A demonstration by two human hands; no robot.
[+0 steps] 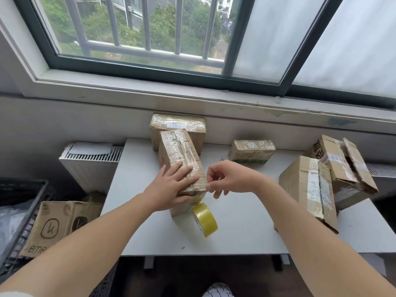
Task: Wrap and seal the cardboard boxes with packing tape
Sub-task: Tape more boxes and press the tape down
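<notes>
A long, narrow cardboard box, shiny with tape, lies on the white table, its near end toward me. My left hand presses flat on the box's near top, fingers spread. My right hand is at the box's near right corner, thumb and finger pinched at the tape edge there. A roll of yellow packing tape stands on edge just below that corner, touching the box's near end.
A taped box stands behind the long one against the wall. A small taped box sits farther right. Two larger boxes crowd the right side. A printed carton and black crate stand left on the floor, by a radiator.
</notes>
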